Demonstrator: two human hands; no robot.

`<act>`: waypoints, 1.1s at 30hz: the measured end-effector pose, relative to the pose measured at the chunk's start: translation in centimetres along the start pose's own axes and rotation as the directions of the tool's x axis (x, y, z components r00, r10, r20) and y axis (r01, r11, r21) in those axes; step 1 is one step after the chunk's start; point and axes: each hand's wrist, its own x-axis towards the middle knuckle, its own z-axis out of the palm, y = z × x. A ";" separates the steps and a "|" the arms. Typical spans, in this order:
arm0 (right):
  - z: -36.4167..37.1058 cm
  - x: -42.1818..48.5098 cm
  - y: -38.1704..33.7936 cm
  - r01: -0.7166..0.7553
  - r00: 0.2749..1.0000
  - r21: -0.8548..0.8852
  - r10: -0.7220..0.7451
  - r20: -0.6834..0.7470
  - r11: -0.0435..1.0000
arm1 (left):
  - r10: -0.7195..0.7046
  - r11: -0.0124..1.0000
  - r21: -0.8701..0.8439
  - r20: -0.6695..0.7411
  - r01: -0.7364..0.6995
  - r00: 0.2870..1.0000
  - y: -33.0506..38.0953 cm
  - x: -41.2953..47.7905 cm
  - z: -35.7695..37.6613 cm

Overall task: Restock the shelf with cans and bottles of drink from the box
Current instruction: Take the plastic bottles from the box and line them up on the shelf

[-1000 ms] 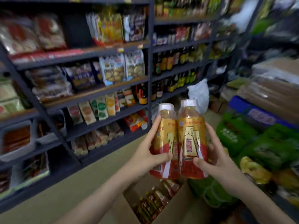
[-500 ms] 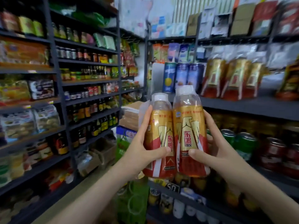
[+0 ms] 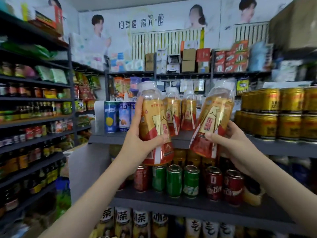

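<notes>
My left hand (image 3: 137, 143) grips a gold-and-red drink bottle (image 3: 153, 121) with a white cap, held upright in front of the top shelf (image 3: 106, 139). A second bottle of the same kind (image 3: 213, 120) is in my right hand (image 3: 228, 141), tilted to the right. Both bottles are raised level with the top shelf, just before its front edge. Behind them, two matching bottles (image 3: 172, 114) stand on that shelf. The box is out of view.
Blue cans (image 3: 110, 117) stand left on the top shelf, stacked gold cans (image 3: 274, 115) right. One shelf down are red and green cans (image 3: 174, 181), and bottled tea (image 3: 123, 222) below that. A long rack of bottles and snacks (image 3: 34, 117) runs along the left.
The view swung from the floor box up to the drink shelf. Both bottles rose with my hands and moved apart, and the right one tipped to the right.
</notes>
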 end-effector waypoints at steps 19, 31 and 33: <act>-1.4 19.4 5.3 -0.178 0.972 -0.228 0.207 0.108 0.957 | 0.160 0.966 0.207 0.001 -0.156 0.987 -7.3 11.2 -1.4; -1.6 21.9 6.0 0.013 0.997 -0.678 0.044 0.067 0.735 | 0.191 0.927 0.323 0.026 -0.190 0.981 -7.4 11.3 2.9; -1.8 21.2 5.0 0.083 0.994 -0.710 -0.114 0.004 0.699 | 0.188 0.913 0.363 0.034 -0.187 0.982 -7.3 11.2 4.2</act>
